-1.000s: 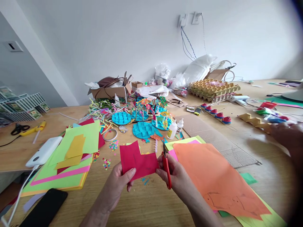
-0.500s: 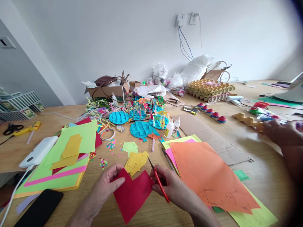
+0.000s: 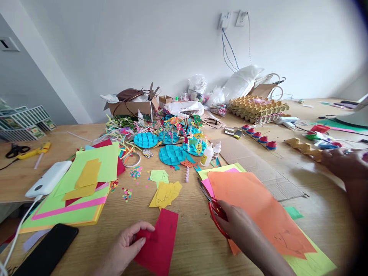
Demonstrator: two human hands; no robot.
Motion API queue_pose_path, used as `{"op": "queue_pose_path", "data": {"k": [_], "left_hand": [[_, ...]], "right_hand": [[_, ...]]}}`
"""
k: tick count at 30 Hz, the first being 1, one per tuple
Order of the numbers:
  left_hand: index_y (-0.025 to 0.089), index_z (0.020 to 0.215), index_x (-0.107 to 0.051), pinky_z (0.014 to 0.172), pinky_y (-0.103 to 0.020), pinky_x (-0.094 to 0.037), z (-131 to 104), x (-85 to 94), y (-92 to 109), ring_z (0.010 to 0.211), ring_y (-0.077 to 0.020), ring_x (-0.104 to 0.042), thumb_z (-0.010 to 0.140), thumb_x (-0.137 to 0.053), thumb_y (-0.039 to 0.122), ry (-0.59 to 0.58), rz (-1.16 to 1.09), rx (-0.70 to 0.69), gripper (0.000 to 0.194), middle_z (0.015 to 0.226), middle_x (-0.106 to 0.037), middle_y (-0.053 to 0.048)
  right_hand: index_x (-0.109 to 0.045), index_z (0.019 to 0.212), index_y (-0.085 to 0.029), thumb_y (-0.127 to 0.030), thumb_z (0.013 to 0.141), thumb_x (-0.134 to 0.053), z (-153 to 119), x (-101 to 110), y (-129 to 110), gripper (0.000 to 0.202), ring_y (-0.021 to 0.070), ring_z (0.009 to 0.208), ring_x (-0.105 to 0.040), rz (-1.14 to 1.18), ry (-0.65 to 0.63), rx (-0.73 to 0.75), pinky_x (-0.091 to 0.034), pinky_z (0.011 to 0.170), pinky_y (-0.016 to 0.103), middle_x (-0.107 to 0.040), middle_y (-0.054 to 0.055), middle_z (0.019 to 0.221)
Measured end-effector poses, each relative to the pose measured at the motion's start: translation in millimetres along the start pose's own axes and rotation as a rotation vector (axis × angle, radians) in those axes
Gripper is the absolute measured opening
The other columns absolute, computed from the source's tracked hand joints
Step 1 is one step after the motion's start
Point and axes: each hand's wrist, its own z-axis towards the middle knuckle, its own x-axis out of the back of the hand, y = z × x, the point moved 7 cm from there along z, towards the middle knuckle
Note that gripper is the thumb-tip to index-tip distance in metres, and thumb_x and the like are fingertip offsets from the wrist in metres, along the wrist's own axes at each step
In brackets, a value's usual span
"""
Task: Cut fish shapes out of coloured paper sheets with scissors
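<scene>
The left hand (image 3: pixel 126 241) has its fingers half curled, thumb and forefinger slightly parted over the left edge of the dark red paper sheet (image 3: pixel 162 239); whether they pinch it, one cannot tell. The right hand (image 3: pixel 232 218) is closed round the red-handled metal scissors (image 3: pixel 212 200), beside the orange paper sheet (image 3: pixel 244 191). The red sheet looks light and thin, likely to crease—best taken flat by 1 edge, with 2 fingertips.
</scene>
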Motion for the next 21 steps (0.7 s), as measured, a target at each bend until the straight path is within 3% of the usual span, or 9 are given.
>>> {"op": "queue_pose_path", "data": {"k": [4,12,17,21], "left_hand": [[0.023,0.07,-0.071,0.075,-0.031,-0.045,-2.9,0.7,-6.1,0.078,-0.0225,-0.059,0.061,-0.064,0.021,0.021,0.113,-0.072,0.012,0.074,-0.068,-0.002],[0.028,0.075,-0.073,0.082,-0.034,-0.046,-10.7,12.5,-12.1,0.085,-0.0254,-0.061,0.063,-0.064,0.026,0.014,0.2,-0.088,0.015,0.082,-0.072,-0.003],[0.03,0.076,-0.074,0.085,-0.037,-0.046,-11.6,15.2,-16.7,0.089,-0.0279,-0.061,0.063,-0.064,0.031,0.014,0.2,-0.062,0.016,0.085,-0.073,-0.002],[0.032,0.077,-0.074,0.087,-0.038,-0.045,-9.8,9.9,-18.9,0.092,-0.0284,-0.061,0.064,-0.063,0.032,-0.02,0.212,-0.056,0.017,0.088,-0.073,-0.001]], "right_hand": [[-0.06,0.072,-0.018,-0.023,0.078,-0.049,-3.4,-11.1,8.4,0.014,0.0247,0.063,-0.062,-0.098,-0.033,-0.029,-0.026,0.048,0.025,-0.069,0.011,0.068],[-0.058,0.077,-0.019,-0.026,0.083,-0.045,-15.6,-29.4,-17.8,0.016,0.0303,0.069,-0.066,-0.222,-0.125,-0.033,-0.019,0.046,0.026,-0.071,0.013,0.075],[-0.057,0.079,-0.018,-0.015,0.078,-0.052,-18.5,-36.8,-32.2,0.006,0.0277,0.075,-0.067,-0.199,-0.137,-0.012,-0.024,0.048,0.026,-0.071,0.011,0.083],[-0.057,0.082,-0.017,-0.012,0.075,-0.056,-20.5,-39.4,-40.6,0.009,0.028,0.078,-0.066,-0.218,-0.15,-0.006,-0.028,0.049,0.026,-0.07,0.011,0.086]]}}
